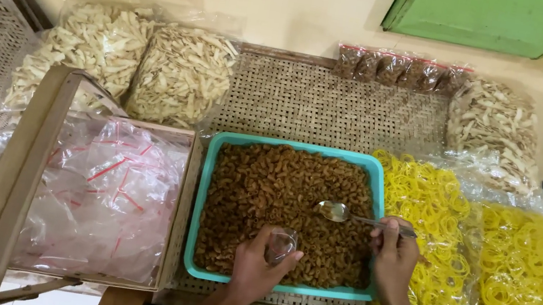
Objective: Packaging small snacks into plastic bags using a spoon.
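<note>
At nine o'clock sits a wooden basket with a tall handle, full of clear little bags with red strips. Above it, near eleven o'clock, lie two big bags of pale chips.

In the middle is a teal tray full of brown curly snacks. It rests on a woven bamboo mat.

At six o'clock the left hand hovers over the near part of the tray. Its fingers curl around a small clear bag and pinch it.

Just to the right, the right hand pinches the handle of a metal spoon. The spoon's bowl is above the snacks and points to nine o'clock.

At three o'clock lie bags of yellow ring crackers.
</note>
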